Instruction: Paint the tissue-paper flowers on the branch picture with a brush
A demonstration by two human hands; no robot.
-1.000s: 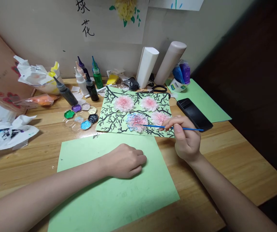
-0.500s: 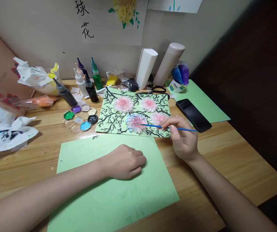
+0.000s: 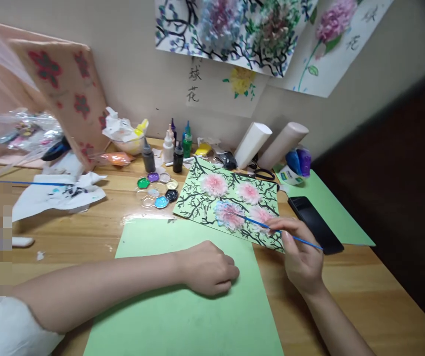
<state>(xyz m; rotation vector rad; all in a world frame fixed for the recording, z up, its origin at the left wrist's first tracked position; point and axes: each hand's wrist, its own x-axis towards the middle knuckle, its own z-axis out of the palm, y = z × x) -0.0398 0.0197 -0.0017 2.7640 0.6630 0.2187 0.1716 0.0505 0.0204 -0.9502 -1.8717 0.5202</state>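
Note:
Between the thumb and fingers of my right hand is a thin blue paintbrush. Its tip touches, or hovers just over, a pink paper flower with blue edges. That flower is on a green sheet painted with black branches, along with several pink and white flowers. My left hand rests curled in a fist on a plain green sheet; its palm side is hidden, and nothing shows in it. A paint palette with green, purple, blue, black and pale wells lies left of the painted sheet.
Several paint bottles stand behind the palette. A black phone lies right of my right hand, over another green sheet. Scissors lie behind the picture. A stained tissue with another brush lies left. Flower pictures hang on the wall.
The view has tilted up and turned left, bringing more wall pictures and the left side into sight. Both hands keep nearly the same poses, with the brush still at the blue-edged flower.

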